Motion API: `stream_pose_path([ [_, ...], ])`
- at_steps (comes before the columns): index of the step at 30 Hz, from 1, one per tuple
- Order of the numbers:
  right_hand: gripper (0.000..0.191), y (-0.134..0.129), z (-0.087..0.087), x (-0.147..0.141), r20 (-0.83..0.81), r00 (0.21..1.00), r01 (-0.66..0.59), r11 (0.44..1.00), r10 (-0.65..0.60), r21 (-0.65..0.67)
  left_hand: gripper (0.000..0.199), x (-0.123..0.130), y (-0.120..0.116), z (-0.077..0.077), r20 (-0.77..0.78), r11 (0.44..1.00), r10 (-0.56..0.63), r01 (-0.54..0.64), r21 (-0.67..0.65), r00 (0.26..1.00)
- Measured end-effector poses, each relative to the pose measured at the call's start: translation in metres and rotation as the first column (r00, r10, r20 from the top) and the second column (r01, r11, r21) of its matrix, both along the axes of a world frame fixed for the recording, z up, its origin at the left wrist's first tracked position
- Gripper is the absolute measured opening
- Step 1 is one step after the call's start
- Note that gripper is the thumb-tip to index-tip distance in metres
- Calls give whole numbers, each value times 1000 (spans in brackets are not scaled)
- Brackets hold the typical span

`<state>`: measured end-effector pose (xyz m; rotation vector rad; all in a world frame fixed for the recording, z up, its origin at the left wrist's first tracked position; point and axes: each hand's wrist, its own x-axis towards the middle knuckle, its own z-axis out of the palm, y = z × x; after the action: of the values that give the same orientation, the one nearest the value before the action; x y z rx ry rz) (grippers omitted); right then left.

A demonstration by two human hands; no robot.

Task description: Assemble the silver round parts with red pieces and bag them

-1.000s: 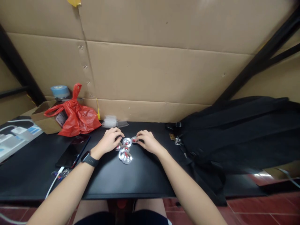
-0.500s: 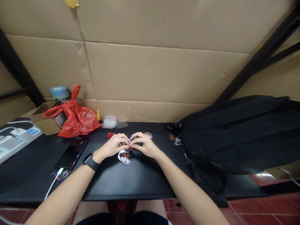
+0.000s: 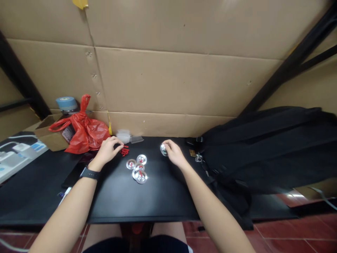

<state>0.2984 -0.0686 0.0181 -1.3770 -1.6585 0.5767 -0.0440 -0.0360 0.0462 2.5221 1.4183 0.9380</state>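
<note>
Silver discs (image 3: 143, 180) lie in an overlapping cluster on the black tabletop (image 3: 118, 200) in the head view, between the two hands, with small red pieces showing on them. The right hand (image 3: 173, 154) pinches another disc (image 3: 163, 150) apart from the cluster, to its right. The left hand (image 3: 105, 151) has its fingertips beside a loose red pile (image 3: 124, 152) (whether they grip a piece, one cannot tell). The step in hand looks like handling a single disc while reaching to the red pieces; such small parts would call for a light fingertip pinch. The clustered discs face upward and, being round, have no long axis; the held disc's tilt is unclear.
</note>
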Motion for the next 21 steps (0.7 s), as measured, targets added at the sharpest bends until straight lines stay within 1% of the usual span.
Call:
stream_pose_path([
  [2,20,7,-6,10,132,985,118,992,-110,-53,20,0,1,-3,-47,998,-48,47,-35,998],
  [3,21,10,-9,14,194,971,158,984,-141,-77,20,1,1,-5,-65,997,-63,61,-44,996],
  [5,24,13,-15,18,290,942,209,972,-170,-107,19,3,1,-7,-94,997,-67,62,-50,993],
  [8,25,15,-22,19,368,910,247,963,-193,-106,17,4,0,-7,-125,998,-42,36,-51,991],
  [11,24,16,-26,19,378,904,249,964,-198,-90,16,4,0,-7,-139,999,-20,13,-49,990],
  [21,21,21,-27,14,361,914,207,978,-188,-13,14,4,0,-11,-143,999,7,-12,-33,990],
])
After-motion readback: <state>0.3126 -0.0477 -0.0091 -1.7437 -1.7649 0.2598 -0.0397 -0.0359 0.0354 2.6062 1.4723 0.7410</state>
